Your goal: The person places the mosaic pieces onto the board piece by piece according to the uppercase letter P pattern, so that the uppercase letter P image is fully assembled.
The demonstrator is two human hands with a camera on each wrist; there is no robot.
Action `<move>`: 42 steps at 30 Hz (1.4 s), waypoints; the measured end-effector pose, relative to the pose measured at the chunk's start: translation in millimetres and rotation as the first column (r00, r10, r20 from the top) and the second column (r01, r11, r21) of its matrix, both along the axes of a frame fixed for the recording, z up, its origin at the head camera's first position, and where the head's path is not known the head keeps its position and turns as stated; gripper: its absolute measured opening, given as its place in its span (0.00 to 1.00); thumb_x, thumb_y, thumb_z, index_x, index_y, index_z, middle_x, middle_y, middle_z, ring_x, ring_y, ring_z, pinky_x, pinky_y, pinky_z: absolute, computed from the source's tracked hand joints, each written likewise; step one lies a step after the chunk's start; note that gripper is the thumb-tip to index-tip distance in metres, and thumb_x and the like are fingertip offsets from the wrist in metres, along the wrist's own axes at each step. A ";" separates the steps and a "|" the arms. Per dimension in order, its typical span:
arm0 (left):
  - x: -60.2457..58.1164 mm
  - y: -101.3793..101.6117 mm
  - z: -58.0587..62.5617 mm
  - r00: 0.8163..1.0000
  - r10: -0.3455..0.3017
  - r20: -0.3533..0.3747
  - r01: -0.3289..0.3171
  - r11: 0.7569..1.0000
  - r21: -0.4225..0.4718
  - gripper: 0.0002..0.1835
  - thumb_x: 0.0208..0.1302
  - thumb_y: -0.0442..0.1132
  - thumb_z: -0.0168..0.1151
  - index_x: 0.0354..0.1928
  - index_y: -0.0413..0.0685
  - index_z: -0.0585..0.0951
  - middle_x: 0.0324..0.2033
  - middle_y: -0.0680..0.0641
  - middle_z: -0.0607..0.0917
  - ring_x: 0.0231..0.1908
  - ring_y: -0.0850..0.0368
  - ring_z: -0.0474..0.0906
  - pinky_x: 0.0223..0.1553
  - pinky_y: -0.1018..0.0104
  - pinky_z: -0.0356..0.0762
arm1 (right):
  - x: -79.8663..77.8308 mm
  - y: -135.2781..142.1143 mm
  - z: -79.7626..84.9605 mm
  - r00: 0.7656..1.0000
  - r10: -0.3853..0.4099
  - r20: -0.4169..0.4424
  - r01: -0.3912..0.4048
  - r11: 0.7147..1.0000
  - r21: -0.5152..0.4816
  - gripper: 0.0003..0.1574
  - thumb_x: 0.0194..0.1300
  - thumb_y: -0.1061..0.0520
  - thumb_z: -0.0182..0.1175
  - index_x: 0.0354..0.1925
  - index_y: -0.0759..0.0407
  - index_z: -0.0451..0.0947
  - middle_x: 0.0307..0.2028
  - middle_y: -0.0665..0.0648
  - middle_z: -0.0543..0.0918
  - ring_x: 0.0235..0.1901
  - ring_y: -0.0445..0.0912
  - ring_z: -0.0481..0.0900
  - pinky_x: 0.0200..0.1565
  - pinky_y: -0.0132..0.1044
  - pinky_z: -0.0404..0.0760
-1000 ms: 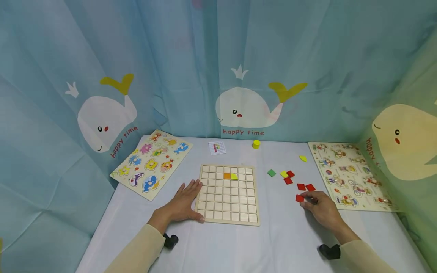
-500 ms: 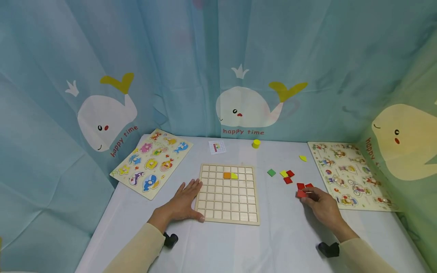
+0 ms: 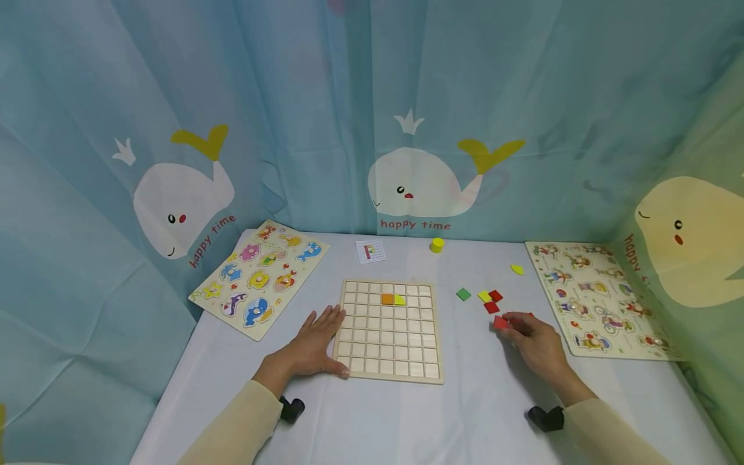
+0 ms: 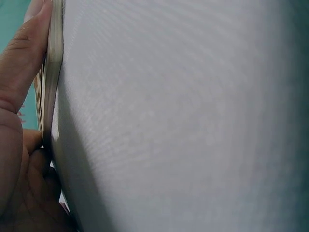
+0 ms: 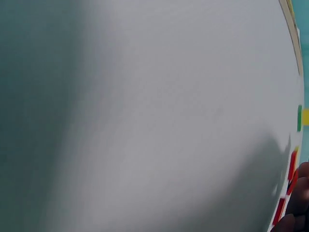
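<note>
In the head view my left hand (image 3: 310,345) rests at the left side of a wooden grid board (image 3: 389,374), fingers spread along its edge and thumb on the near left corner. The left wrist view shows the thumb (image 4: 24,55) against the board's edge (image 4: 54,58). An orange square tile (image 3: 387,299) and a yellow quarter-round tile (image 3: 399,300) lie side by side in the grid. My right hand (image 3: 537,345) pinches a red square tile (image 3: 500,323) between thumb and fingers, right of the board. More red tiles are partly hidden behind that hand.
Loose tiles lie right of the board: a green one (image 3: 463,294), a yellow one (image 3: 484,296), red ones (image 3: 491,308) and a yellow curved piece (image 3: 516,269). Behind stand a pattern card (image 3: 371,252) and yellow cylinder (image 3: 437,245). Picture puzzles flank left (image 3: 258,279) and right (image 3: 593,300).
My right hand has taken the red tile off the table's right part and moved it a little left and away from me. The left hand has stayed put on the board.
</note>
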State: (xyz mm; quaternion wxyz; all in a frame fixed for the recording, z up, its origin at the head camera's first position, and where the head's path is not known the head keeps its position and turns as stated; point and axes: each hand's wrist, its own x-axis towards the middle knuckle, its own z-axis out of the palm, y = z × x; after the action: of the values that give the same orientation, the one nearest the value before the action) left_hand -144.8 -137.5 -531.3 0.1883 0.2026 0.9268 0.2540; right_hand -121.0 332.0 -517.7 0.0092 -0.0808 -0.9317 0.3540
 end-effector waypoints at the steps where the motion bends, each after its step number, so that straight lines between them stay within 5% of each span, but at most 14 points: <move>1: 0.0 0.1 0.0 1.000 0.001 0.000 -0.001 1.000 0.001 0.72 0.45 0.64 0.84 0.85 0.44 0.51 0.85 0.46 0.49 0.85 0.48 0.38 0.86 0.48 0.32 | -1.4 -2.8 0.9 1.000 -0.004 0.005 0.004 1.000 -0.004 0.23 0.73 0.60 0.66 0.64 0.63 0.80 0.54 0.72 0.84 0.48 0.60 0.82 0.33 0.23 0.80; 15: -1.3 0.6 0.2 1.000 0.001 -0.007 -0.001 1.000 0.010 0.72 0.46 0.64 0.83 0.85 0.44 0.52 0.85 0.46 0.50 0.85 0.49 0.38 0.85 0.49 0.31 | -24.4 -49.9 13.0 0.999 0.033 -0.028 -0.035 0.996 -0.079 0.21 0.74 0.60 0.65 0.63 0.59 0.82 0.53 0.68 0.86 0.49 0.58 0.83 0.36 0.27 0.81; 24: -2.9 -0.1 -0.2 1.000 -0.001 -0.012 0.002 1.000 0.021 0.73 0.44 0.66 0.83 0.85 0.43 0.52 0.85 0.45 0.49 0.85 0.48 0.38 0.85 0.48 0.30 | -47.1 -94.7 18.9 0.996 0.081 -0.043 -0.086 0.987 -0.132 0.21 0.74 0.60 0.65 0.63 0.58 0.82 0.58 0.65 0.86 0.56 0.59 0.83 0.55 0.51 0.87; 33: -3.0 -0.5 0.7 1.000 -0.014 -0.018 0.014 1.000 0.014 0.73 0.45 0.65 0.83 0.84 0.41 0.52 0.85 0.44 0.49 0.85 0.47 0.38 0.85 0.47 0.29 | -65.9 -139.5 21.4 0.980 0.176 -0.091 -0.192 0.955 -0.224 0.18 0.72 0.61 0.67 0.59 0.59 0.84 0.49 0.63 0.89 0.48 0.54 0.85 0.40 0.28 0.83; 42: -1.5 -1.3 0.6 1.000 -0.013 -0.008 0.013 1.000 0.001 0.73 0.45 0.66 0.83 0.85 0.43 0.51 0.85 0.45 0.48 0.85 0.48 0.37 0.85 0.49 0.29 | -79.6 -172.9 20.9 0.961 0.262 -0.094 -0.278 0.921 -0.275 0.18 0.73 0.63 0.65 0.59 0.59 0.84 0.48 0.62 0.90 0.46 0.53 0.88 0.42 0.35 0.87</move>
State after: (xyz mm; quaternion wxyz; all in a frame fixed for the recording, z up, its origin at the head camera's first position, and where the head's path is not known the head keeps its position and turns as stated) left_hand -146.3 -138.8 -530.7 0.1860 0.2097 0.9262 0.2522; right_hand -200.6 159.1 -496.9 -0.0255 0.0575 -0.8724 0.4847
